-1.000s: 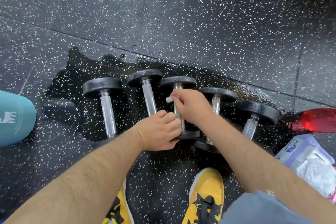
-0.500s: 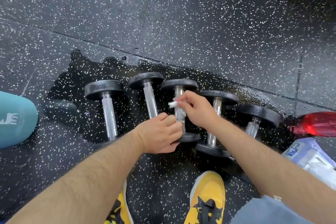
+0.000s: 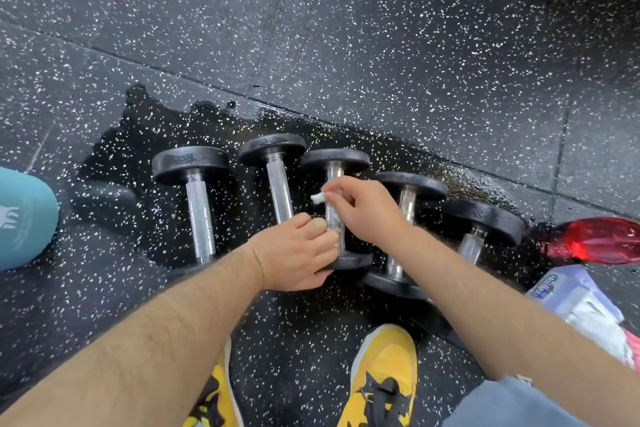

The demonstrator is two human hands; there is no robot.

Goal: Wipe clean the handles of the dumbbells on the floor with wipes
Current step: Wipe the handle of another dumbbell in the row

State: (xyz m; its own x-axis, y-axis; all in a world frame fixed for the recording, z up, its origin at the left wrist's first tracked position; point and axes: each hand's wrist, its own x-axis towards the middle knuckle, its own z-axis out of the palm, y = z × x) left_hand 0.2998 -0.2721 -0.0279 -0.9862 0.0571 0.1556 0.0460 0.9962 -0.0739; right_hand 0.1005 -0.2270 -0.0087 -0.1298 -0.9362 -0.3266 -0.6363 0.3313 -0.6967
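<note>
Lying on the floor, a heavy-looking dumbbell is gripped low on its handle by the left hand, while a limp wipe is pinched by the right hand.

Five dumbbells lie side by side across the middle of the frame on a speckled black floor, inside a dark wet patch. The right hand pinches a small white wipe against the handle of the middle dumbbell. The left hand grips that dumbbell's near end, fingers curled. A teal bottle lies at the left edge and a red bottle at the right edge. A wipes pack lies just below the red bottle. Yellow shoes show at the bottom.
</note>
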